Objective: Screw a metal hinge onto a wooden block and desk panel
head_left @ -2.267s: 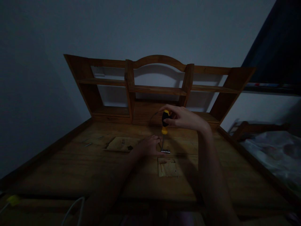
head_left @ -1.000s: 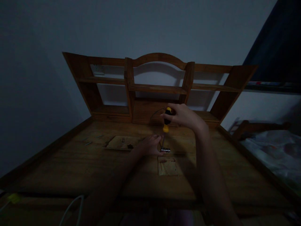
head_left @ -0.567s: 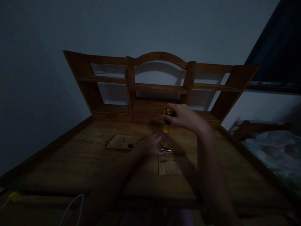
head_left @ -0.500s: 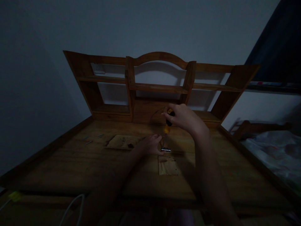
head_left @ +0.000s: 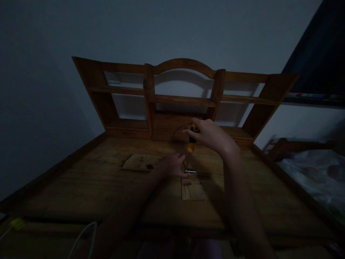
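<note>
My right hand is closed round the yellow and black handle of a screwdriver, held nearly upright. The screwdriver's shaft reaches down to the left end of a small shiny metal hinge; the exact contact at the tip is too small to tell. Left of the hinge, my left hand lies over a flat wooden board with thumb and fingers curved about it, the thumb close to the hinge. Part of the board is hidden under this hand. A smaller square wooden piece lies just in front.
Several thin metal pieces lie on the desk at the left. A wooden shelf unit stands along the back. A white cable loops at the front left, near a yellow object. The room is dim.
The screwdriver's handle has turned slightly in my right hand, and the fingers have shifted a little round it. My left hand, the hinge and the boards stay in place.
</note>
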{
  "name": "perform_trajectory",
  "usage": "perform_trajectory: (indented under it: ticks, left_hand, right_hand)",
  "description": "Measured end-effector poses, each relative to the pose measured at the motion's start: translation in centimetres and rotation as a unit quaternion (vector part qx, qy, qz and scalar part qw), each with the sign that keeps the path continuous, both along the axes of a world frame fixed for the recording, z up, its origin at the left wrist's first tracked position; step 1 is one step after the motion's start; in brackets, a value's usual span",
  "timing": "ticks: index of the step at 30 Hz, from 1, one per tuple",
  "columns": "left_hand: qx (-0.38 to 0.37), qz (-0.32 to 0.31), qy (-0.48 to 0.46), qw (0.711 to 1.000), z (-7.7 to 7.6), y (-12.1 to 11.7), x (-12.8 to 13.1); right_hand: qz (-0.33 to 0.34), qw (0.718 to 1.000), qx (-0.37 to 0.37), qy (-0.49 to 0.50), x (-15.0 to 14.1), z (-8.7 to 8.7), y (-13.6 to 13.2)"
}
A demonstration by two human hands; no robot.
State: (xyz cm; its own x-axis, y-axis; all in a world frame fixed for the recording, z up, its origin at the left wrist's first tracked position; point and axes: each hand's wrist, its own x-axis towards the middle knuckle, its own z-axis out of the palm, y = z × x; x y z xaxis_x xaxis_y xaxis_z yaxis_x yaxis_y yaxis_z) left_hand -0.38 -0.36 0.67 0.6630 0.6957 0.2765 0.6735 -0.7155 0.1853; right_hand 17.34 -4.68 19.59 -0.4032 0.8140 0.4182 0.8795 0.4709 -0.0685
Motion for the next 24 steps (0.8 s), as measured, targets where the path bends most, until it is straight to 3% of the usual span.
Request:
perform_trajectory:
  ticks: [2, 4, 10, 13, 19, 24]
  left_hand:
    - [0.002, -0.007, -0.003, 1.0, -0.16, 0.1, -0.05]
    - [0.001, -0.006, -0.005, 1.0, -0.39, 0.26, -0.08]
    - [-0.007, -0.006, -0.016, 1.0, -0.66, 0.61, -0.19]
    - [-0.018, -0.009, -0.028, 0.999, -0.56, 0.6, -0.27]
    - [-0.027, 0.003, -0.014, 1.0, -0.67, 0.5, -0.35]
    - [-0.01, -0.015, -0.029, 0.999, -0.77, 0.5, -0.4]
  right_hand:
    - [-0.047, 0.998, 0.024, -0.016, -0.27, -0.22, -0.1]
    - [-0.043, 0.999, 0.017, -0.012, -0.26, -0.26, -0.21]
    - [0.115, 0.991, -0.06, 0.035, 0.46, 0.22, -0.09]
    - [0.091, 0.994, -0.051, 0.037, 0.35, 0.1, 0.09]
    - [-0.037, 0.999, 0.02, -0.006, -0.04, -0.31, 0.15]
    - [0.052, 0.997, -0.026, 0.045, 0.32, 0.21, 0.16]
